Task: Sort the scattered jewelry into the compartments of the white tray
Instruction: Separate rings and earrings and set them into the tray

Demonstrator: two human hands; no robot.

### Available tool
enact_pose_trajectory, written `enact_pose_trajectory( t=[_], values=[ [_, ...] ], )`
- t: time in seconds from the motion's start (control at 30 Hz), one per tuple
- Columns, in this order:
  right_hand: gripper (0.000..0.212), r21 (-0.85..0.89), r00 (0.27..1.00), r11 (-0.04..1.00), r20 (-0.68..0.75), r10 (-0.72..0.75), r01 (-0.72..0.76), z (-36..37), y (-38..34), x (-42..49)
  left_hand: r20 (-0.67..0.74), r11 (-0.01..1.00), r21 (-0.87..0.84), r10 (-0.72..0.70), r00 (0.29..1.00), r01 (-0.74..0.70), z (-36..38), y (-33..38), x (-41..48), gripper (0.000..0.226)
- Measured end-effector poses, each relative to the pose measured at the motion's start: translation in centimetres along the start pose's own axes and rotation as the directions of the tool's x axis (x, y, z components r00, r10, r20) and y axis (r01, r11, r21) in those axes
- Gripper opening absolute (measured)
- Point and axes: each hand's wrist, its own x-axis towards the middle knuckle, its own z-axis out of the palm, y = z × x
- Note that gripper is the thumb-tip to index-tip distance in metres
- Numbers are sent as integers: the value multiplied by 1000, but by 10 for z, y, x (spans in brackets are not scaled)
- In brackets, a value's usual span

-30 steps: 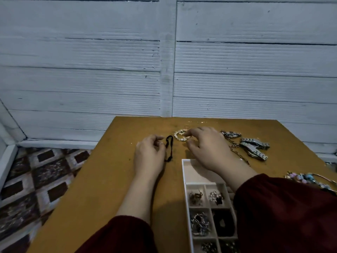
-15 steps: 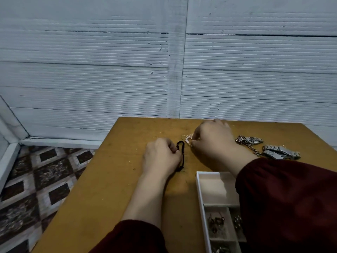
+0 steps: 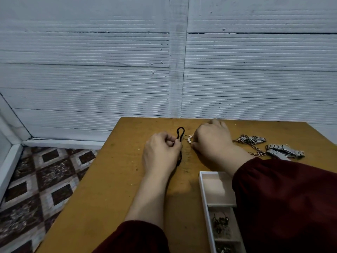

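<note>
My left hand [image 3: 161, 154] pinches a black cord bracelet [image 3: 180, 133] whose loop sticks up past my fingers and whose tail hangs down beside my palm. Just to its right, my right hand [image 3: 212, 141] lies curled on the table over a small gold and pearl bracelet [image 3: 188, 138], gripping it at the fingertips; most of that piece is hidden. The white tray [image 3: 206, 198] lies at the near right, its top compartment bare and lower ones holding small dark pieces, partly covered by my right sleeve.
Silver chains [image 3: 252, 140] and a silver watch [image 3: 284, 150] lie on the brown table [image 3: 116, 179] right of my right hand. The table's left edge drops to a patterned floor [image 3: 36, 179]. A white panelled wall stands right behind the table.
My left hand has raised the black cord so its loop stands higher. My right hand has closed down over the gold and pearl bracelet. The view has shifted left.
</note>
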Motion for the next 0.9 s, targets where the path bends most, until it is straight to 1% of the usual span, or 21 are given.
enact_pose_trajectory(
  t=[0.1,0.17,0.33,0.43,0.57,0.73,0.83,0.9],
  values=[
    [39,-20,1000,1000,-13,-3,3,2,2,0,-16,999,-44,16,1000,-16,1,-2,1,6],
    [38,15,999,1000,-23,24,-24,3,5,0,-23,998,-57,27,999,-28,2,-4,1,6],
    [31,226,986,967,-87,141,-118,-5,13,3,-34,995,-90,43,998,-46,4,-6,1,5],
    [29,305,972,941,-134,192,-144,-14,18,4,-40,993,-101,51,998,-55,4,-7,0,6],
    [26,379,957,913,-177,230,-149,-28,22,3,-51,992,-100,73,996,-78,4,-7,0,6],
    [23,449,949,882,-189,254,-147,-42,24,-3,-69,987,-129,84,994,-92,2,-6,-5,2],
    [22,486,944,861,-189,270,-149,-51,26,-10,-84,981,-162,97,992,-110,2,-6,-10,7],
    [22,512,940,847,-194,279,-146,-55,26,-16,-77,981,-164,97,992,-109,2,-6,-14,5]
  ],
)
